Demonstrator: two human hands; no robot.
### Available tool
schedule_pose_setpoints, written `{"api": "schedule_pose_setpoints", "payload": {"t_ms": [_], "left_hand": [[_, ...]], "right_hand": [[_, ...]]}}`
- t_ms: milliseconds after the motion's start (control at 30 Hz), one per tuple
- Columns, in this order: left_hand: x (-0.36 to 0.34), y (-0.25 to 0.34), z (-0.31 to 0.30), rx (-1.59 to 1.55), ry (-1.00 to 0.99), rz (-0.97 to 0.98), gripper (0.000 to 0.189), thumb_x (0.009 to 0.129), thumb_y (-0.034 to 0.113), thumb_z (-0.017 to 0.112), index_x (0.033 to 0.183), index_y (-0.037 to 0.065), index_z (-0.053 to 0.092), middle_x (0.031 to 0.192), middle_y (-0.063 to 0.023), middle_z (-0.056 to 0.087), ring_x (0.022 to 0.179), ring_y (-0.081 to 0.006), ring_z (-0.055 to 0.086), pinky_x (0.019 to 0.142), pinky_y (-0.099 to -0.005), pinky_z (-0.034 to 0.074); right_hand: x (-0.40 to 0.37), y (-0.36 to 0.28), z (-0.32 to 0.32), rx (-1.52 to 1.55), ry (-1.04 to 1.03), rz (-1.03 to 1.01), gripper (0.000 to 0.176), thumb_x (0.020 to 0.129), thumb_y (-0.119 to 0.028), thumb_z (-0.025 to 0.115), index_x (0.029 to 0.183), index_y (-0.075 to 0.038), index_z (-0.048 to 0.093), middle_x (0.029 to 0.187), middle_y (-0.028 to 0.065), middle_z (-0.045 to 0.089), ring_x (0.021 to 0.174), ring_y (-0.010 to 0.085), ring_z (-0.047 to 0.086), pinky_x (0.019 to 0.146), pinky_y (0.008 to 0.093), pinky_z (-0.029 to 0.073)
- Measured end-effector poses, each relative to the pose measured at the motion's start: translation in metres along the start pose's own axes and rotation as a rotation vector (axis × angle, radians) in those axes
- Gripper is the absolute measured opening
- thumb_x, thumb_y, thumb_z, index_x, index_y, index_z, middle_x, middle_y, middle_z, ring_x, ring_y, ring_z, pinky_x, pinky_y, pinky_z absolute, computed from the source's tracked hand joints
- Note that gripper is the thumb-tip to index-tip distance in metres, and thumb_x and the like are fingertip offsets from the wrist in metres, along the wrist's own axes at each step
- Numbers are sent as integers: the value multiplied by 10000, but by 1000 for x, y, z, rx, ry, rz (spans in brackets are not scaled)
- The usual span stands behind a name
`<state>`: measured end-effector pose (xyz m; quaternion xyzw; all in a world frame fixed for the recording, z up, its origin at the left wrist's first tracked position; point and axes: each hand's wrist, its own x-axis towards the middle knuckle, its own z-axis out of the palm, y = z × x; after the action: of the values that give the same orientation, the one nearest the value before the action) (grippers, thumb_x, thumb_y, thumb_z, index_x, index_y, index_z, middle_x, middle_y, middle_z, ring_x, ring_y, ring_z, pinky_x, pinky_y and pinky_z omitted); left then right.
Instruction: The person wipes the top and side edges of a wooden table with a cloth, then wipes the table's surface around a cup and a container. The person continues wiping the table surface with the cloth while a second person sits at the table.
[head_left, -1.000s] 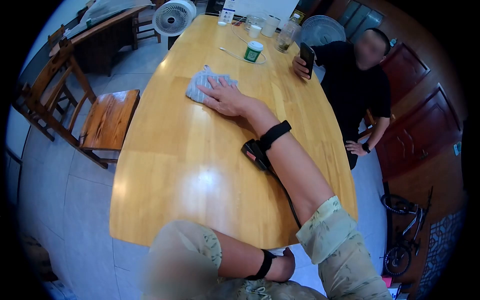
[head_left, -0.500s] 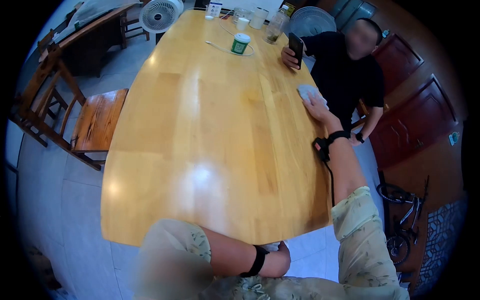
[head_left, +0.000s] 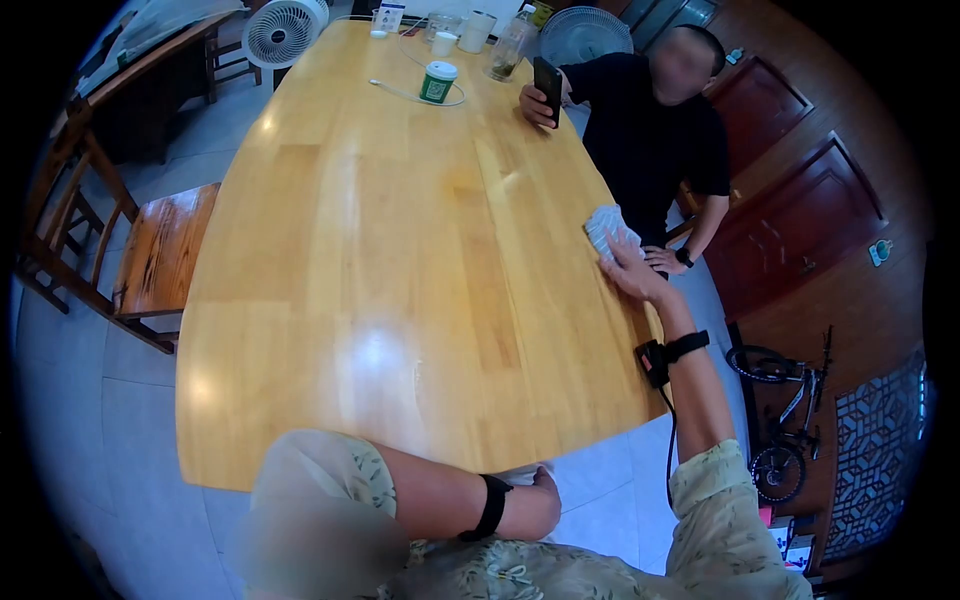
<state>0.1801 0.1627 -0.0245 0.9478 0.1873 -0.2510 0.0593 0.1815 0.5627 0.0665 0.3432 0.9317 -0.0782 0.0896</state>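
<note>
A pale, crumpled cloth (head_left: 612,232) lies at the table's right edge. My right hand (head_left: 632,272) has its fingers on the cloth, gripping its near side. The wooden table (head_left: 400,260) stretches away in front of me. My left arm is bent across my body at the near edge, and my left hand (head_left: 542,508) is beside something whitish that is mostly hidden. The fingers of that hand are turned out of sight. Black straps circle both of my wrists, and the right one carries a small black device with a cable.
Another person (head_left: 655,140) in black sits along the right side, holding up a phone (head_left: 547,88). A green-and-white cup (head_left: 438,84) stands near a white cable. Toward the far end are a glass jar (head_left: 508,52) and a fan (head_left: 285,32). A wooden chair (head_left: 168,250) stands left.
My right hand has drawn the cloth nearer along the right edge, and the cloth looks more bunched up. The view has shifted slightly. My left arm stays bent.
</note>
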Motion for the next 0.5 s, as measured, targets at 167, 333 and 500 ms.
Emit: {"api": "schedule_pose_setpoints", "payload": {"t_ms": [167, 333, 500], "left_hand": [[-31, 0, 0, 89, 224, 35, 423, 832, 264, 761, 1125, -40, 744, 1184, -185, 723, 1030, -368, 704, 888, -600, 569], [-45, -5, 1, 73, 265, 63, 349, 862, 217, 723, 1091, -45, 753, 1152, -176, 729, 990, -357, 711, 874, -613, 574], [-22, -2, 3, -16, 235, 4, 324, 879, 164, 706, 1159, 6, 744, 1192, -190, 720, 1020, -369, 704, 832, -640, 542]], "right_hand": [[-44, -85, 3, 4, -7, -187, 825, 991, -609, 498, 1646, -224, 173, 1698, 245, 26, 1543, 511, -44, 1239, 583, 57], [-87, -196, 25, -52, 40, -645, 793, 975, -512, 575, 1634, -227, 240, 1686, 256, 101, 1527, 552, 34, 1215, 655, 65], [-162, -266, 31, -28, -78, -907, 659, 1013, -388, 541, 1614, -255, 305, 1691, 194, 147, 1514, 548, 121, 1192, 693, 173]]}}
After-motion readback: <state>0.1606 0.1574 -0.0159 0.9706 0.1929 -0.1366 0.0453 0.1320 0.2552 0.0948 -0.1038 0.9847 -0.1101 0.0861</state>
